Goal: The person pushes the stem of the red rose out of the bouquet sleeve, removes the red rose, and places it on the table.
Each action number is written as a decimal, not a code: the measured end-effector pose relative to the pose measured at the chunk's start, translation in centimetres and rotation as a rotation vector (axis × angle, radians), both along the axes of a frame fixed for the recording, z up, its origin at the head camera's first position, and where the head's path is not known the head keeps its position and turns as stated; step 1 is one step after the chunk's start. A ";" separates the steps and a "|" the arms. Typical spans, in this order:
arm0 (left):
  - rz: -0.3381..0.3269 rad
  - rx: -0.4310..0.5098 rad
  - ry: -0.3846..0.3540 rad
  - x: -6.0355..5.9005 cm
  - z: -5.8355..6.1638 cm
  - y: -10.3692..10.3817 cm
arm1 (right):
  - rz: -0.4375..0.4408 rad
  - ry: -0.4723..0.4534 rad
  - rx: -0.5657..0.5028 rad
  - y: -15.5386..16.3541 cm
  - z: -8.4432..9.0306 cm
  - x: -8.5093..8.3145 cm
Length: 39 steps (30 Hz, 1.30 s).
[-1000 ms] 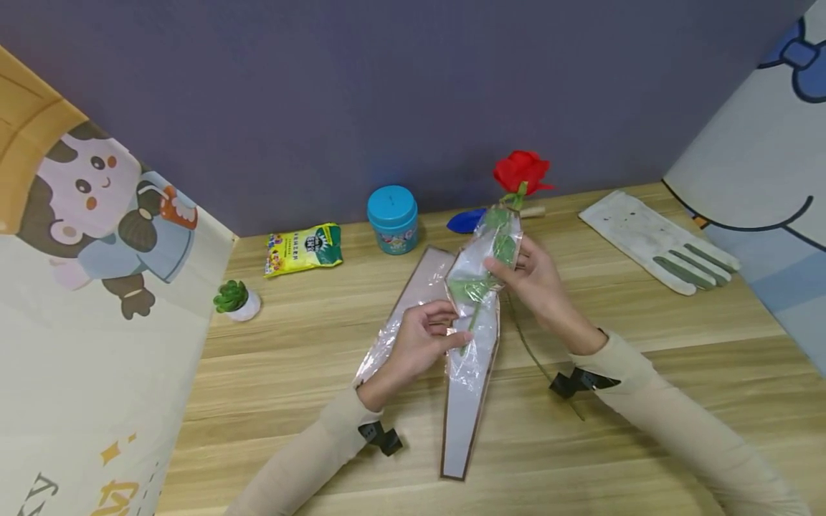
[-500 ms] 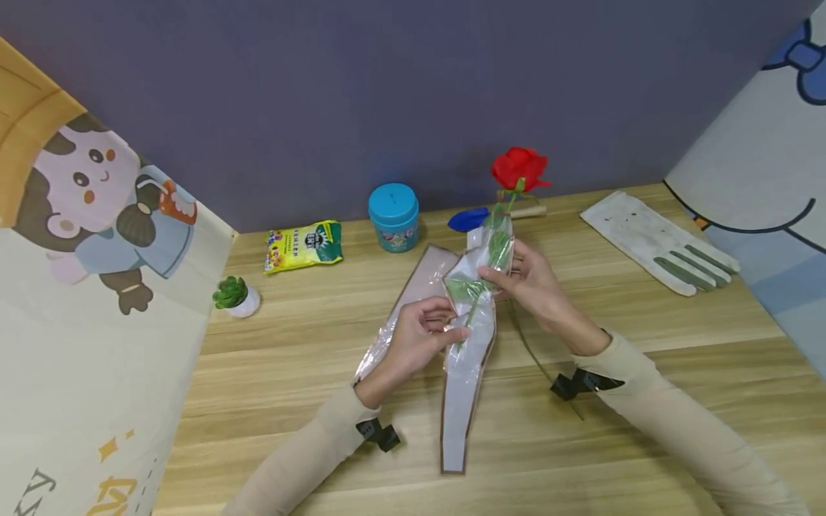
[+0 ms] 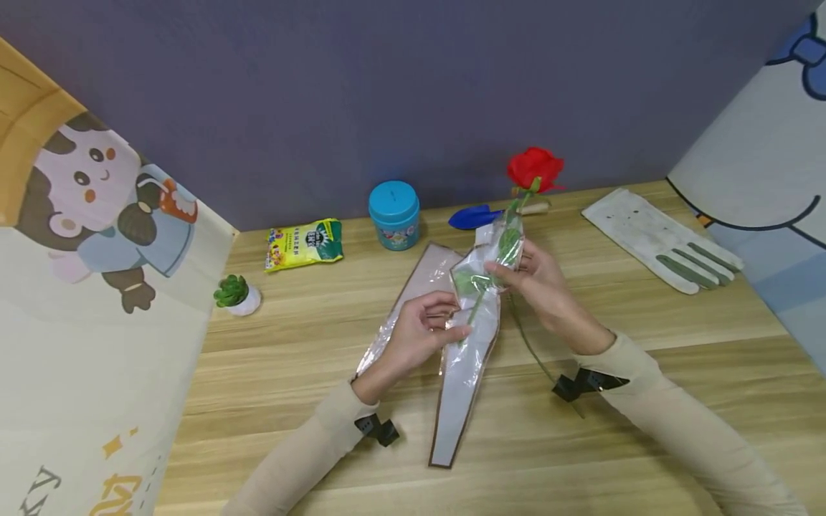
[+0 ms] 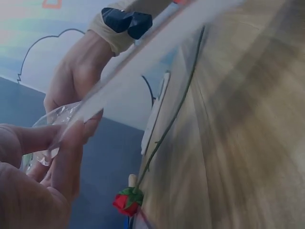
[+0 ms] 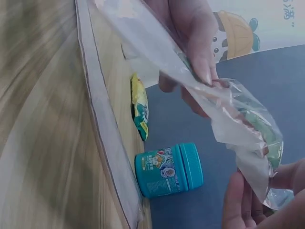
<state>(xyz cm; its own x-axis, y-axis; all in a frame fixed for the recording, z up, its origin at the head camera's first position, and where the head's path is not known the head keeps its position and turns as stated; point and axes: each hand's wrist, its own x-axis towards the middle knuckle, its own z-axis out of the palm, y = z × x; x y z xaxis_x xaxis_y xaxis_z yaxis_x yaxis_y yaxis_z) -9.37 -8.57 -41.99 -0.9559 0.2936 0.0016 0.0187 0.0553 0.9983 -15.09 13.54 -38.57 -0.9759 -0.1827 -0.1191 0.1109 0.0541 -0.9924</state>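
Honestly, with both the left hand (image 3: 422,331) and right hand (image 3: 538,283) pinching the sleeve (image 3: 474,315) mid-frame, the rose (image 3: 534,170) might snag and tear it.

The rose (image 3: 535,169) has a red bloom and a green stem. The sleeve (image 3: 467,337) around it is clear film with a brown edge. The jar (image 3: 393,215) is teal, the packet (image 3: 303,246) yellow and green, the trowel (image 3: 476,215) blue. The glove (image 3: 661,239) is white with grey-green fingers. The worktop (image 3: 645,337) shows pale wood grain.
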 end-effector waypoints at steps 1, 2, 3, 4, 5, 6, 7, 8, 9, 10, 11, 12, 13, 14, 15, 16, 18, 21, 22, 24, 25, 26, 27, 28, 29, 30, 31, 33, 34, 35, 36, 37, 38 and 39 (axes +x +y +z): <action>-0.010 -0.001 -0.005 0.0 0.0 0.0 | -0.009 0.001 -0.003 0.1 0.0 0.0; -0.020 -0.003 -0.010 0.0 0.0 0.1 | -0.018 0.004 0.001 0.2 0.1 -0.1; -0.029 -0.007 -0.014 0.0 -0.1 0.1 | -0.024 0.008 0.004 0.3 0.1 -0.1; -0.037 -0.011 -0.018 0.0 -0.1 0.2 | -0.030 0.013 0.004 0.4 0.2 -0.2; -0.042 -0.012 -0.022 0.1 -0.1 0.2 | -0.033 0.017 0.001 0.4 0.3 -0.2; -0.046 -0.014 -0.022 0.1 -0.1 0.2 | -0.036 0.021 -0.013 0.5 0.4 -0.3; -0.050 -0.022 -0.027 0.2 -0.1 0.3 | -0.038 0.029 -0.027 0.6 0.5 -0.3; -0.056 -0.034 -0.029 0.3 -0.2 0.3 | -0.044 0.038 -0.050 0.8 0.7 -0.4; -0.065 -0.044 -0.032 0.4 -0.2 0.3 | -0.052 0.048 -0.081 0.9 0.8 -0.6; -0.080 -0.052 -0.035 0.5 -0.3 0.3 | -0.061 0.057 -0.112 1.1 0.9 -0.7; -0.095 -0.057 -0.036 0.5 -0.4 0.3 | -0.068 0.065 -0.143 1.3 1.1 -0.8; -0.112 -0.062 -0.035 0.6 -0.4 0.4 | -0.073 0.074 -0.168 1.6 1.2 -0.9; -0.128 -0.069 -0.034 0.7 -0.5 0.4 | -0.078 0.082 -0.184 1.8 1.3 -1.0; -0.141 -0.067 -0.034 0.7 -0.6 0.4 | -0.082 0.088 -0.197 2.0 1.4 -1.1; -0.150 -0.063 -0.032 0.7 -0.6 0.5 | -0.080 0.090 -0.203 2.2 1.6 -1.1; -0.155 -0.058 -0.030 0.7 -0.6 0.5 | -0.076 0.090 -0.205 2.3 1.7 -1.1; -0.157 -0.054 -0.030 0.6 -0.5 0.5 | -0.069 0.093 -0.205 2.5 1.8 -1.1; -0.162 -0.026 -0.050 0.5 -0.4 0.5 | -0.073 0.101 -0.205 2.5 1.9 -1.1; -0.162 -0.014 -0.054 0.5 -0.4 0.5 | -0.077 0.105 -0.207 2.5 1.9 -1.0; -0.152 0.005 -0.056 0.3 -0.3 0.6 | -0.087 0.112 -0.203 2.4 1.9 -1.0; -0.142 0.013 -0.053 0.3 -0.2 0.6 | -0.090 0.114 -0.200 2.4 1.8 -0.9; -0.128 0.014 -0.046 0.2 -0.2 0.6 | -0.089 0.117 -0.198 2.3 1.8 -0.8; -0.112 0.012 -0.040 0.2 -0.1 0.7 | -0.089 0.116 -0.195 2.3 1.7 -0.8; -0.096 0.011 -0.033 0.1 0.0 0.7 | -0.087 0.117 -0.190 2.2 1.7 -0.7; -0.079 0.009 -0.026 0.1 0.1 0.7 | -0.085 0.118 -0.183 2.1 1.6 -0.7; -0.065 0.008 -0.023 0.0 0.1 0.7 | -0.083 0.118 -0.178 2.1 1.5 -0.7; -0.052 0.006 -0.019 0.0 0.2 0.8 | -0.081 0.119 -0.168 2.0 1.5 -0.6; -0.033 0.009 -0.018 -0.1 0.2 0.8 | -0.078 0.118 -0.153 1.8 1.3 -0.5; -0.026 0.013 -0.018 -0.1 0.1 0.9 | -0.076 0.119 -0.147 1.8 1.3 -0.5; -0.020 0.016 -0.018 -0.1 0.1 0.9 | -0.075 0.119 -0.142 1.7 1.3 -0.5; -0.016 0.020 -0.022 -0.1 0.0 0.9 | -0.074 0.117 -0.136 1.7 1.2 -0.4; -0.013 0.024 -0.023 0.0 0.0 0.9 | -0.072 0.116 -0.133 1.6 1.2 -0.4; -0.013 0.029 -0.026 0.0 0.0 0.9 | -0.070 0.114 -0.130 1.6 1.1 -0.3; -0.012 0.030 -0.028 0.0 0.0 0.9 | -0.069 0.111 -0.129 1.6 1.1 -0.3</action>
<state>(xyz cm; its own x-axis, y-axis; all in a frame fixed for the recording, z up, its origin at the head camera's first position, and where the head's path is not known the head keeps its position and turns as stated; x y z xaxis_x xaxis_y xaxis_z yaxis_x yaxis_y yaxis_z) -9.34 -7.68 -41.99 -0.9522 0.3049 -0.0157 -0.0084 0.0252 0.9996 -15.40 15.11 -37.50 -0.9925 -0.1220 0.0104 -0.0009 -0.0778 -0.9970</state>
